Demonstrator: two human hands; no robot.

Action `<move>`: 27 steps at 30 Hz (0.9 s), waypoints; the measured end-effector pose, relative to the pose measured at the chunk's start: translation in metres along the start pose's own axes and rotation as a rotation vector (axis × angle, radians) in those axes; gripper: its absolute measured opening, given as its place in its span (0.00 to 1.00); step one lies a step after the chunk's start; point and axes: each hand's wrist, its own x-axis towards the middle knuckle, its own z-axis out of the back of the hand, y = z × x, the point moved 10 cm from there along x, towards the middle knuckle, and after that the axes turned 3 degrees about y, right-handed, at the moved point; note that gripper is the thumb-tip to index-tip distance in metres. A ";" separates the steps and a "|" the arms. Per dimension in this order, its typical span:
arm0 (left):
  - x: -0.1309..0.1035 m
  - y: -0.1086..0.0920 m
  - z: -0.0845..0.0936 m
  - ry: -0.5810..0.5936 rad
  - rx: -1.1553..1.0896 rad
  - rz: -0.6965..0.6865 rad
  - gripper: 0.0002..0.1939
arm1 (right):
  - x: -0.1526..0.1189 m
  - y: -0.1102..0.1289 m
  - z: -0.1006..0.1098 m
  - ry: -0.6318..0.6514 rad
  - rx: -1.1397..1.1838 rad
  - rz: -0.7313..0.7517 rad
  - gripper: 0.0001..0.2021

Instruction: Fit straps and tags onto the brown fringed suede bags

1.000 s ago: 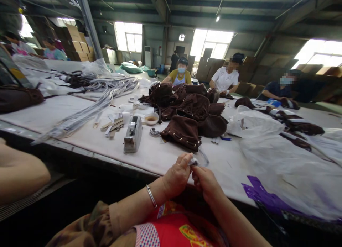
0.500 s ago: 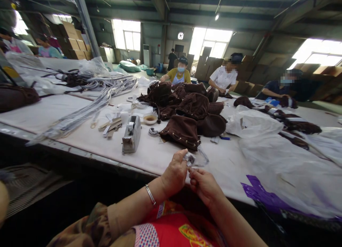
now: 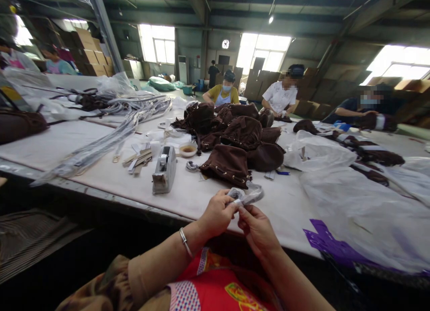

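Over the table's front edge, my left hand point(image 3: 220, 213) is closed on a coiled strap in clear wrap point(image 3: 252, 193). My right hand point(image 3: 257, 226) pinches the near end of the same wrapped strap, its fingertips close to the left ones. Just beyond my hands lies a dark brown drawstring bag point(image 3: 225, 165) with metal eyelets. A grey tape dispenser point(image 3: 164, 170) stands to the left, with a roll of tape point(image 3: 187, 150) behind it. Between dispenser and bag sits a small wrapped coil point(image 3: 192, 166).
More brown bags point(image 3: 242, 131) are piled behind. Long wrapped straps point(image 3: 110, 140) and card strips point(image 3: 138, 158) lie at left. Clear plastic sheeting point(image 3: 349, 208) and purple plastic point(image 3: 331, 244) cover the right side. Several people work across the white table point(image 3: 110, 185).
The wrapped strap now shows more fully between my hands, its loop raised to the right. My hands have shifted slightly. At the far right a person's brown bundle has been lifted.
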 end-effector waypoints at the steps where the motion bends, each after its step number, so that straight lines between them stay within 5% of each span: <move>1: 0.001 0.003 -0.001 0.012 -0.062 0.039 0.15 | 0.000 0.004 0.000 0.011 -0.039 0.032 0.15; 7: 0.001 0.031 -0.023 0.123 -0.625 0.319 0.16 | 0.003 0.024 -0.001 0.075 -0.280 0.101 0.14; 13: -0.007 0.040 -0.037 0.167 -0.816 0.445 0.15 | 0.007 0.052 -0.011 0.128 -0.525 0.183 0.12; 17: -0.008 0.037 -0.036 0.164 -0.480 0.341 0.16 | 0.006 0.046 0.005 0.022 -0.700 0.136 0.08; 22: -0.016 0.004 -0.029 0.140 0.163 -0.174 0.11 | -0.008 0.008 0.064 -0.168 -0.570 -0.079 0.10; 25: -0.021 0.008 -0.032 0.205 0.435 -0.388 0.08 | -0.017 0.016 0.100 -0.286 -0.704 -0.012 0.15; 27: -0.012 0.020 -0.018 0.122 0.562 -0.418 0.06 | -0.021 0.030 0.117 -0.350 -0.826 0.059 0.18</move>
